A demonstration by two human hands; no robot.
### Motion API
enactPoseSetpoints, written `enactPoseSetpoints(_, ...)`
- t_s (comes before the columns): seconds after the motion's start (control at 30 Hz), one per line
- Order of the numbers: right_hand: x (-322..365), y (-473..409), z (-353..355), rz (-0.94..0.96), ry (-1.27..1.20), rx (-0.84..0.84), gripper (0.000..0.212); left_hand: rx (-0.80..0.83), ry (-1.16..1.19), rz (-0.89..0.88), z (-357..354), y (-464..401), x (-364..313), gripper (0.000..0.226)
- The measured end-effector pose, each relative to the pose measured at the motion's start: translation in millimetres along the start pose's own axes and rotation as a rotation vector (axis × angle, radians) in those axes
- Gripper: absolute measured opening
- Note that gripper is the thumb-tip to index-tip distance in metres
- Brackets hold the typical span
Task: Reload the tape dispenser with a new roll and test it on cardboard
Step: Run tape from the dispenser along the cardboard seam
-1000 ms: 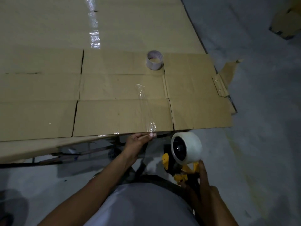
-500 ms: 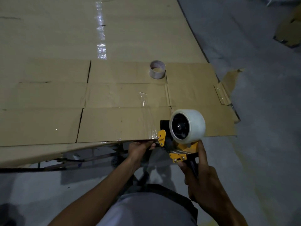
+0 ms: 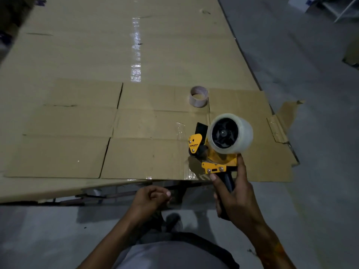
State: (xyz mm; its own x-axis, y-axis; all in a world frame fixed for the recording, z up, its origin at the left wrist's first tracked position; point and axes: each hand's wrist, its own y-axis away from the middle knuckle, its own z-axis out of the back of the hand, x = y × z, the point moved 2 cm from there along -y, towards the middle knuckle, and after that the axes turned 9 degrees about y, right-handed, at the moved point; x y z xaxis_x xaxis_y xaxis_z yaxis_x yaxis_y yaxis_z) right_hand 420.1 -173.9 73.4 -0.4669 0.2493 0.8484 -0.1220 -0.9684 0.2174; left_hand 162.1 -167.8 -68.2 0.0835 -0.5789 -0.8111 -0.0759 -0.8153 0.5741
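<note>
Testing step: my right hand (image 3: pixel 236 193) grips the loaded tape dispenser (image 3: pixel 215 152) on cardboard (image 3: pixel 136 156); left hand (image 3: pixel 149 199) loosely curled, empty. Next, I judge, a steady pull.

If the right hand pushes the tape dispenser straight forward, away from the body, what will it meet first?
Probably the used tape roll, standing on the cardboard ahead of the tape dispenser that the right hand grips. Depth is unclear; it may pass beside it.

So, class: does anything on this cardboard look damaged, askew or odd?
Yes. The clear tape strip by the tape dispenser is wrinkled, and the cardboard has a torn flap at its right edge.
</note>
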Motion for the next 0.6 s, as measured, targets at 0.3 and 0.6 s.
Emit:
enactPoseSetpoints(0.3, 20.2, -69.9, -44.8, 0.007, 0.007, 0.074, 0.051, -0.13, -0.077, -0.32, 37.5, -1.7, -74.5, 0.006)
enactPoseSetpoints(0.6, 55.7, -158.2, -135.9, 0.056, 0.048, 0.19, 0.038, -0.096, -0.967, -0.743, 107.5, -82.0, -100.4, 0.05)
